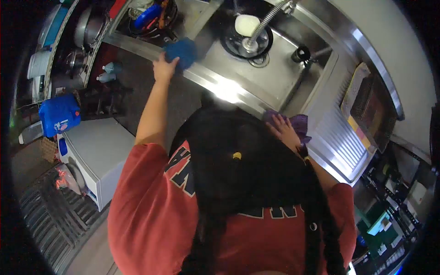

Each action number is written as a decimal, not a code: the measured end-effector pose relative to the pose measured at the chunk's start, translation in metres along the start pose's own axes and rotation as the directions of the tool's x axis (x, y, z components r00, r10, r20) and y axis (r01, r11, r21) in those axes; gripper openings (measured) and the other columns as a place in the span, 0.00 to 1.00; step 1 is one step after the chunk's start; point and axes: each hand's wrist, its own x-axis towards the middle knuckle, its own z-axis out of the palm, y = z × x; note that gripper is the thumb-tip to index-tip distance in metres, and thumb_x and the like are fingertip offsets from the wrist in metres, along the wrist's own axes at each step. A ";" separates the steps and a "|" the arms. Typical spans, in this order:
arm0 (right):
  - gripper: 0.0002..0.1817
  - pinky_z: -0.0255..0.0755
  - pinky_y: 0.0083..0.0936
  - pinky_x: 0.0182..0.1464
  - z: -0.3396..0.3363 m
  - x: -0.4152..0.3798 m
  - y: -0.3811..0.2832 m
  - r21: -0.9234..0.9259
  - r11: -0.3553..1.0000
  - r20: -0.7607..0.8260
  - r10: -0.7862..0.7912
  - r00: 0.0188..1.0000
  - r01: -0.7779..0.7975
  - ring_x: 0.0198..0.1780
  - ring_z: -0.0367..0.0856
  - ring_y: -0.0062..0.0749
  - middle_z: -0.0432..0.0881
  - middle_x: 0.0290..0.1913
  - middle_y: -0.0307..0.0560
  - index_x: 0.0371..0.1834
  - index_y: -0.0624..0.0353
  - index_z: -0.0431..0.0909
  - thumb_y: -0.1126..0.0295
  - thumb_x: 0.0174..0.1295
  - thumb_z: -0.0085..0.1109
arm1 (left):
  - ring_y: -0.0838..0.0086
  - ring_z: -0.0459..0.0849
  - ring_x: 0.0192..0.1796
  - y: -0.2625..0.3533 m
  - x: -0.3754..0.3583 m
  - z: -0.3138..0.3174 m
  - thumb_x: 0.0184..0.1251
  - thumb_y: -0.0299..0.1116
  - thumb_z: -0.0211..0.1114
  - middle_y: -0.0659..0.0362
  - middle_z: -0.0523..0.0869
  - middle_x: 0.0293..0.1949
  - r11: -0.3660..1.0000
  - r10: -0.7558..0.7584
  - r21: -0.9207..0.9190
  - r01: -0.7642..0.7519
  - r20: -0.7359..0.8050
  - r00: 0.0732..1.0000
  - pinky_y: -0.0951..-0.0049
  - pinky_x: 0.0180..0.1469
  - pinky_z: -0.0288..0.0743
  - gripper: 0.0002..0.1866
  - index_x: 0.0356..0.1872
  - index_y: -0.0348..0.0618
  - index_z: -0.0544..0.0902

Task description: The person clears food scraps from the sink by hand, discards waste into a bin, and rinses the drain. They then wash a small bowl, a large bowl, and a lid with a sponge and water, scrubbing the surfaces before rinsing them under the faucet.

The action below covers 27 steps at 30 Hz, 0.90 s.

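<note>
At the front rim of the steel sink unit, my left hand (164, 69) grips a blue cloth (182, 51) at its near edge. Thumb and index finger show on the cloth; the other fingers are partly hidden. My right hand (285, 131) lies with fingers stretched out on a purple cloth (299, 123), by the front right corner of the sink basin. Between the hands runs the shiny metal rim (224, 88). Inside the basin (243, 73) sits a dark round pan (228, 43) with a white dish (246, 25) in it, under the coiled spring faucet (270, 17).
A left basin holds a pan with utensils and a blue item (147, 17). On the right are a ribbed drainboard (344, 149) and a leaning rack (372, 107). Pots fill shelves at the left, above a blue jug (59, 114) and a white appliance (98, 142).
</note>
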 end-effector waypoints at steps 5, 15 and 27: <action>0.35 0.44 0.51 0.77 0.006 0.130 -0.036 -0.207 0.969 -0.132 -0.163 0.978 0.133 0.80 0.44 0.48 0.50 0.79 0.51 0.77 0.47 0.55 0.71 0.63 0.46 | 0.55 0.85 0.47 -0.025 0.033 -0.003 0.46 0.50 0.78 0.49 0.86 0.40 0.998 0.047 -0.040 -0.044 0.077 0.996 0.60 0.51 0.77 0.31 0.48 0.44 0.78; 0.28 0.51 0.51 0.74 -0.059 0.365 -0.151 0.022 0.960 -0.280 -0.263 0.923 0.280 0.77 0.53 0.53 0.57 0.75 0.54 0.70 0.53 0.65 0.74 0.63 0.45 | 0.73 0.77 0.47 -0.163 0.090 -0.180 0.54 0.24 0.71 0.60 0.77 0.43 0.415 0.020 -0.894 0.166 0.191 0.981 0.74 0.48 0.74 0.20 0.47 0.45 0.73; 0.31 0.49 0.50 0.75 -0.097 0.589 -0.245 0.053 0.896 -0.387 -0.389 0.836 0.441 0.76 0.54 0.52 0.57 0.76 0.54 0.68 0.52 0.69 0.69 0.56 0.60 | 0.63 0.79 0.54 -0.238 0.077 -0.241 0.61 0.23 0.63 0.56 0.76 0.51 -0.214 0.217 -0.922 0.324 0.279 0.936 0.62 0.54 0.79 0.15 0.47 0.49 0.71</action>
